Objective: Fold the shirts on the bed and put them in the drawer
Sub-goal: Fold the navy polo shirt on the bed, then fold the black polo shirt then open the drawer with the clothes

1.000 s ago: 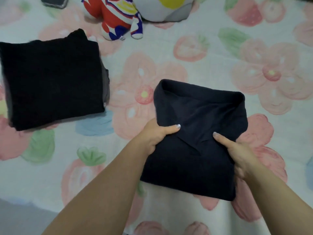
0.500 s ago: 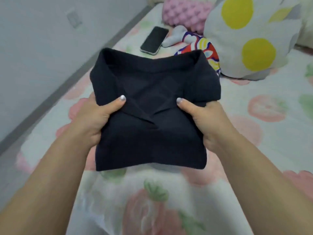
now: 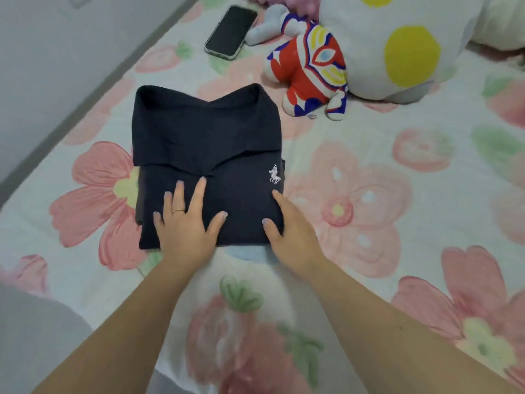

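Beside the plush toy (image 3: 309, 66) on the bed (image 3: 412, 237), the folded navy shirt (image 3: 207, 129) lies under the flat, spread fingers (image 3: 199, 194) of the left hand (image 3: 186, 228), the right hand (image 3: 292, 237) resting unclenched along its edge, and even pressure should square it.

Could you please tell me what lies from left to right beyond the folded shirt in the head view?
phone → plush toy → pillow
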Available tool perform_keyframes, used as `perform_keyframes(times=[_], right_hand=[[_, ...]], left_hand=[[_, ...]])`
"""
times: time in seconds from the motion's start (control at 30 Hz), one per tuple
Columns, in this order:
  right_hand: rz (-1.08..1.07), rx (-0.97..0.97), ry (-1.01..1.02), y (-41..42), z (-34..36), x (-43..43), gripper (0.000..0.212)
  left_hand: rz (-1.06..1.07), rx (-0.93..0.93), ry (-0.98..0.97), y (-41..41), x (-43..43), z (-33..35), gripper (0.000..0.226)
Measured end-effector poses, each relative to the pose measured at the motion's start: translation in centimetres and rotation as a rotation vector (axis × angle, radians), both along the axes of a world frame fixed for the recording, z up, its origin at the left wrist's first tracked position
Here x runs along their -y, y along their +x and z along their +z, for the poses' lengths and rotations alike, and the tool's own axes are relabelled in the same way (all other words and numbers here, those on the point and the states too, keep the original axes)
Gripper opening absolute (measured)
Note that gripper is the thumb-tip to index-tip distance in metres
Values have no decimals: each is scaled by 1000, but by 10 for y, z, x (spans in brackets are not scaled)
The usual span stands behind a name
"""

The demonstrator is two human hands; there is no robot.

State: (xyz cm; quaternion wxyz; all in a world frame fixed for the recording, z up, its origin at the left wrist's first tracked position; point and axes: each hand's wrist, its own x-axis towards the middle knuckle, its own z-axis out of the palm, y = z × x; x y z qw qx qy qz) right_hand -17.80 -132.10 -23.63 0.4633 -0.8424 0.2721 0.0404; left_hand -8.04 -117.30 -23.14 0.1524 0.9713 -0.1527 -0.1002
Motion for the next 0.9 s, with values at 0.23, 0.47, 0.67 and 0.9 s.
perform_keyframes(times=[0.23,0.47,0.67,0.9], right_hand=[[-672,-66,-62,-201,12,59,37],[-1356,-220,-116,-446,36,110,29],[-1643,-245,-109,-561,45,119,32],[-1640,-280,-206,-628,30,160,32]], left_hand=[[-312,-269,-96,-167,66,15,90],[-864,-287,-100,-327,174,25,69],[-1026,-462,24,-435,269,8,90],[-1068,-321,101,-509,369,-39,100]])
